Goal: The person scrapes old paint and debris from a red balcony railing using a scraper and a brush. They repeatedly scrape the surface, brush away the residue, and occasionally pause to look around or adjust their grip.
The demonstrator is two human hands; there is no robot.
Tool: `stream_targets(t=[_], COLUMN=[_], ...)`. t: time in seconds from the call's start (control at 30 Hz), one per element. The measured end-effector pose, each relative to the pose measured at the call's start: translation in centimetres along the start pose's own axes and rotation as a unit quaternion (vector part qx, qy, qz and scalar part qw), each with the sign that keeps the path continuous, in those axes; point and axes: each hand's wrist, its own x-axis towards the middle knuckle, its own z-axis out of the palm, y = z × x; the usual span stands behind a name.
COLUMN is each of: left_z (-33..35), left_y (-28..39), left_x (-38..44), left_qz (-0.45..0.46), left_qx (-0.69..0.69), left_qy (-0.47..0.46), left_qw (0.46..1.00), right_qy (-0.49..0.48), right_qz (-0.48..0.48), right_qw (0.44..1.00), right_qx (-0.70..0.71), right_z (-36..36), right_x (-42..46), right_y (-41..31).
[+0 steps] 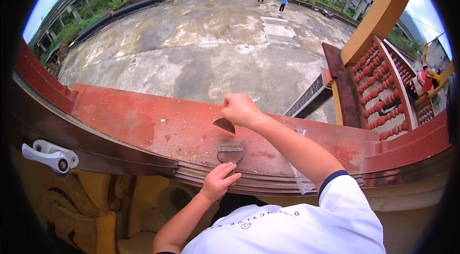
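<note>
My right hand (240,110) is closed in a fist around a scraper, whose handle it hides. The scraper's dark, flared blade (225,125) points down at the red-painted window ledge (118,117). Below the blade, a flat paintbrush (230,156) lies on the ledge with its short bristles facing away from me. My left hand (220,181) has its fingers and thumb around the brush's handle end at the sill's inner edge. Pale chips and crumbs are scattered over the ledge, mostly left of the brush.
A clear plastic bag (302,178) hangs over the sill under my right arm. To the left, a white window handle (50,156) juts from the brown frame. Beyond the ledge lies a concrete yard (201,63) with two people; another person stands past the red balusters (384,110).
</note>
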Motion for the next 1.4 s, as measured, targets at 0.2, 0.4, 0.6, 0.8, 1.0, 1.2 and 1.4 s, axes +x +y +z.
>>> stream_targets(t=[0.2, 0.4, 0.6, 0.8, 1.0, 1.2, 1.4], left_z=[1.3, 0.7, -1.2, -1.2, -0.8, -1.1, -1.5], left_y=[1.1, 1.2, -0.2, -2.2, -2.1, -2.2, -2.1], left_x=[-0.9, -1.7, -2.2, -3.1, -3.4, -3.6, -3.2], left_qz=[-0.068, -0.133, -0.145, -0.116, -0.149, -0.146, -0.132], left_qx=[0.071, 0.092, 0.134, 0.143, 0.113, 0.102, 0.115], left_qy=[-0.049, -0.112, -0.146, -0.104, -0.097, -0.078, -0.085], left_qw=[0.994, 0.98, 0.969, 0.977, 0.978, 0.981, 0.981], right_qy=[-0.033, -0.171, -0.171, -0.188, -0.185, 0.162, -0.051], right_qz=[-0.107, -0.144, -0.079, -0.029, 0.03, -0.034, -0.065], right_qw=[0.986, 0.974, 0.951, 0.907, 0.912, 0.986, 0.974], right_qx=[0.12, 0.036, 0.244, 0.375, 0.365, -0.012, 0.213], right_z=[3.1, 4.2, 5.3, 13.2, 22.4, 16.2, 14.7], right_x=[1.9, 2.4, 4.4, 9.4, 13.6, 19.0, 16.9], right_y=[3.1, 5.8, 3.0, -3.8, -7.0, -4.0, -4.0])
